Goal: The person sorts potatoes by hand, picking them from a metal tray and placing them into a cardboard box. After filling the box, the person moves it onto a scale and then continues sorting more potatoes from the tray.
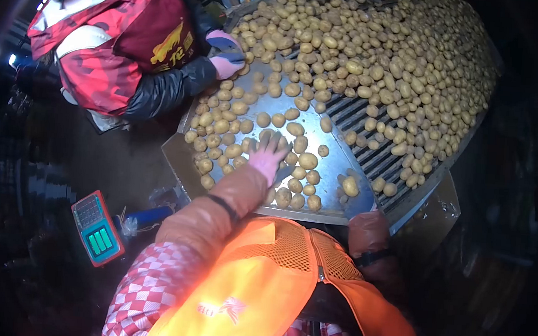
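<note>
My left hand (266, 160), in a pink glove with grey fingers, lies spread over loose potatoes (307, 160) on the smooth metal tray (337, 157). Its fingers are apart and point away from me. Near the tray's front right edge, my right hand (359, 200) wears a blue-grey glove, with its fingers curled round a single potato (350, 186). More potatoes (283, 197) sit by the front rim, just right of my left wrist.
A large heap of potatoes (398, 65) covers the far side, partly over a slatted grate (361, 127). At the left, a co-worker's gloved hands (227, 58) reach the tray's edge. Cardboard (429, 212) stands at the right. A digital scale (98, 228) is at the lower left.
</note>
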`<act>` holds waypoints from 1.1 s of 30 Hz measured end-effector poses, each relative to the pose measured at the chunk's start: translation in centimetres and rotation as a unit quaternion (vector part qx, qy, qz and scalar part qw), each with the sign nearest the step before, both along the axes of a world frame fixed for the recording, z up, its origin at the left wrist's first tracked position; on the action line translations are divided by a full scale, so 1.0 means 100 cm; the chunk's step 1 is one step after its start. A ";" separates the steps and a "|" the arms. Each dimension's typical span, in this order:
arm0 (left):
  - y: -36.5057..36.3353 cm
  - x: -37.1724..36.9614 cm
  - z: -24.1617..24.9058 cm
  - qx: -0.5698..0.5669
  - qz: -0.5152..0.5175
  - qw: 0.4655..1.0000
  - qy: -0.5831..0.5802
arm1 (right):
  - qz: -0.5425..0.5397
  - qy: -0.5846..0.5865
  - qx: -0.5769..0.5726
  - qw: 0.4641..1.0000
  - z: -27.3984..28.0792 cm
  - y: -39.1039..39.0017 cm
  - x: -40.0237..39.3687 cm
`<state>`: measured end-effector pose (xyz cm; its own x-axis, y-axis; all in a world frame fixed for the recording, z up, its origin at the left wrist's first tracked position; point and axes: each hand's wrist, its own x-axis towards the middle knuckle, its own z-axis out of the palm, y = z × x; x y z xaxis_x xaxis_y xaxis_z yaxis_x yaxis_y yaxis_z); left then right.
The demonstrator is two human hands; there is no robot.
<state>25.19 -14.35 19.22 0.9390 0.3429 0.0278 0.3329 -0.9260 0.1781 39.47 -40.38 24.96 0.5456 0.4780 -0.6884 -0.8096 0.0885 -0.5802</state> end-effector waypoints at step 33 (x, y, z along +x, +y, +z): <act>-0.024 -0.090 0.023 0.003 0.072 0.994 0.077 | 0.356 -0.210 -0.020 0.910 -0.083 0.066 -0.021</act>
<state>16.15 -16.80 21.56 0.8737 0.4738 -0.1105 0.4845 -0.8681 0.1083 37.41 -33.76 16.70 0.3256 0.7924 -0.5159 -0.3596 -0.4008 -0.8426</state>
